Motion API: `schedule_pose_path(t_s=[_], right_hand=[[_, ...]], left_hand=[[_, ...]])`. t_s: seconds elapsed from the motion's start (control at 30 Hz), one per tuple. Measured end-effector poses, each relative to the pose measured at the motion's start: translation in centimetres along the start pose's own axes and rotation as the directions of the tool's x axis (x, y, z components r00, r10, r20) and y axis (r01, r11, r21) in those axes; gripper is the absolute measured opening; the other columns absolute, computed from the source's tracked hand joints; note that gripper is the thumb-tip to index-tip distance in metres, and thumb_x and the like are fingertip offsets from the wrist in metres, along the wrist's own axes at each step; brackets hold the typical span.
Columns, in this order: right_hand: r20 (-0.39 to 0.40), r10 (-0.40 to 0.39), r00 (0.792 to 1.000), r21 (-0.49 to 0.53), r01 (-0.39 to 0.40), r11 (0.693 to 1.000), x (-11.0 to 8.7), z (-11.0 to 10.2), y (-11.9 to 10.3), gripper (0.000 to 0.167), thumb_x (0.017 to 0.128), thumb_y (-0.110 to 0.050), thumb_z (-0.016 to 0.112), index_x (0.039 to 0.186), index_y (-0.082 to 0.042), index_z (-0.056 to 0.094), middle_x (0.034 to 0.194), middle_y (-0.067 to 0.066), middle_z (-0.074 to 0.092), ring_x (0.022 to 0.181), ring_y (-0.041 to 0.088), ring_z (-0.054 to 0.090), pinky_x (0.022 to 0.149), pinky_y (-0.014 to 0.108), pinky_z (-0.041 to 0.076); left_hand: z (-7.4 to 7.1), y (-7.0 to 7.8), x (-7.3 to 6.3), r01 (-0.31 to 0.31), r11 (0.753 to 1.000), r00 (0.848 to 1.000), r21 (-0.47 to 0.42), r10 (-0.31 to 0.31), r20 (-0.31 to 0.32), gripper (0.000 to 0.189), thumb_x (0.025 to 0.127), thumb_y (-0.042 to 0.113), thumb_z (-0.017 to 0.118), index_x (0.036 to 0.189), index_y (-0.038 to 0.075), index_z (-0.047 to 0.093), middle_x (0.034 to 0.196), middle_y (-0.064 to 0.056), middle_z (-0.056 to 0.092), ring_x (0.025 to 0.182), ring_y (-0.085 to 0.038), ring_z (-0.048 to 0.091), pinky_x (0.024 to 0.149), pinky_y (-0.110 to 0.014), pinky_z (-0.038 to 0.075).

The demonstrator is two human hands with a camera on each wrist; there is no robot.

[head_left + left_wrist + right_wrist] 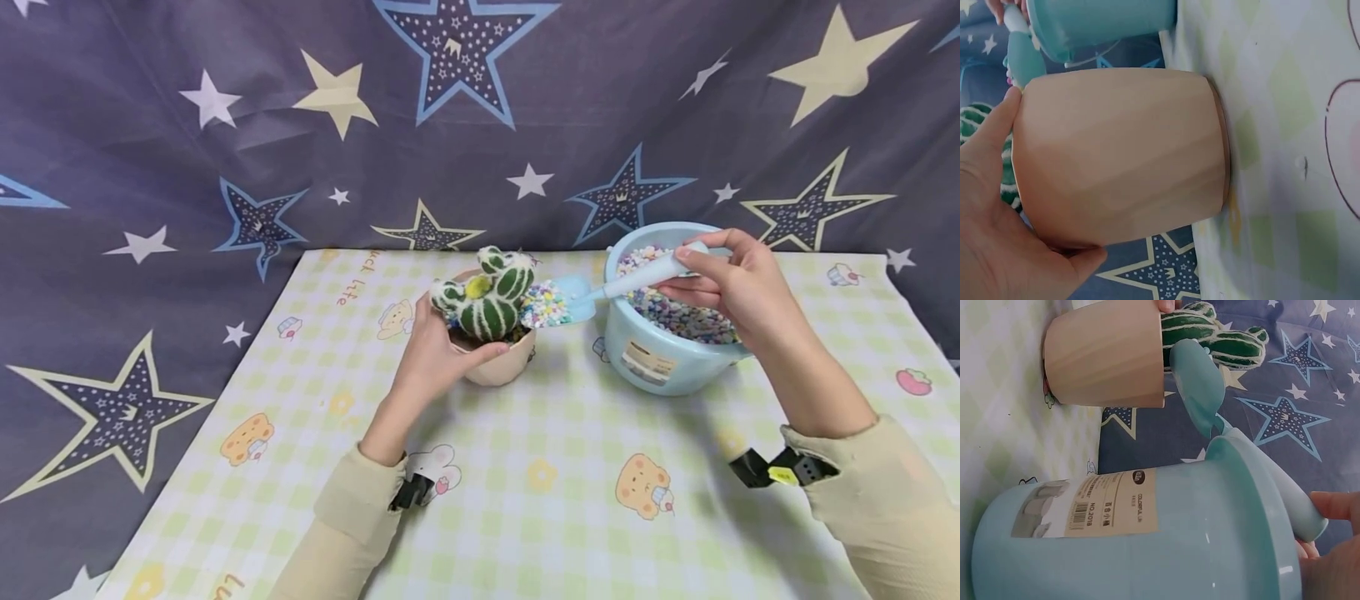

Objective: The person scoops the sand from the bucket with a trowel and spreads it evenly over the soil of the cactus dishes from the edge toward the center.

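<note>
A small blue shovel is pinched by its handle in my right hand. Its scoop carries a heap of multicoloured pebbles right at the rim of a beige flowerpot. In that pot stands a fuzzy green cactus with white stripes and a yellow flower. My left hand grips the pot's near left side at the rim, thumb toward the front. In the right wrist view the scoop hangs over the pot's edge, beside the cactus.
A light blue bucket of similar pebbles stands right of the pot, under my right hand, with a label on its side. A checked tablecloth with cartoon prints covers the table. Behind it hangs a dark star-patterned curtain.
</note>
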State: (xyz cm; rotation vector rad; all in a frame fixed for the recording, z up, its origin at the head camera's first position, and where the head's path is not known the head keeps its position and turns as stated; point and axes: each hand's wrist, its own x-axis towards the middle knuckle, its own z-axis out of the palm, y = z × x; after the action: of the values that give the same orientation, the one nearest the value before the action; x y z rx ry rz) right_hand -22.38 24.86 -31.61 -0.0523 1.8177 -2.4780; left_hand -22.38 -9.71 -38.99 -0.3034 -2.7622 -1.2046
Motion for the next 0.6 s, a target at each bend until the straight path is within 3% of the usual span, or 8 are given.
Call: schedule_pose_path(t_s=[0.27,0.5,0.6], right_hand=[[0.002,-0.052,0.999,-0.004,0.052,0.999,0.0,0.4,0.2,0.024,0.097,-0.002,0.06,0.109,-0.002,0.039,0.079,0.006,0.075,0.07,0.018,0.076,0.068,0.026,0.062],[-0.023,-0.06,0.998,-0.018,0.06,0.998,0.0,0.9,0.3,0.024,0.096,-0.002,0.062,0.107,-0.004,0.04,0.079,0.004,0.076,0.068,0.017,0.076,0.067,0.026,0.062],[-0.032,-0.063,0.998,-0.023,0.062,0.998,-0.1,1.1,0.2,0.025,0.096,-0.002,0.062,0.106,-0.005,0.04,0.079,0.003,0.075,0.068,0.016,0.076,0.067,0.027,0.062]], left_hand=[[0.6,0.6,-0.5,0.03,0.999,0.999,0.036,-0.028,-0.046,0.108,0.072,0.055,0.085,0.157,0.019,0.027,0.162,-0.019,0.018,0.149,-0.032,0.025,0.116,-0.053,0.039],[-0.4,0.1,-0.4,0.046,0.999,0.998,0.008,-0.046,0.043,0.113,0.068,0.046,0.091,0.157,0.025,0.025,0.162,-0.019,0.015,0.146,-0.037,0.03,0.119,-0.055,0.034],[-0.7,0.0,-0.4,0.039,0.999,0.998,0.006,-0.039,0.049,0.112,0.068,0.044,0.091,0.157,0.023,0.026,0.161,-0.021,0.017,0.145,-0.038,0.032,0.12,-0.055,0.032]])
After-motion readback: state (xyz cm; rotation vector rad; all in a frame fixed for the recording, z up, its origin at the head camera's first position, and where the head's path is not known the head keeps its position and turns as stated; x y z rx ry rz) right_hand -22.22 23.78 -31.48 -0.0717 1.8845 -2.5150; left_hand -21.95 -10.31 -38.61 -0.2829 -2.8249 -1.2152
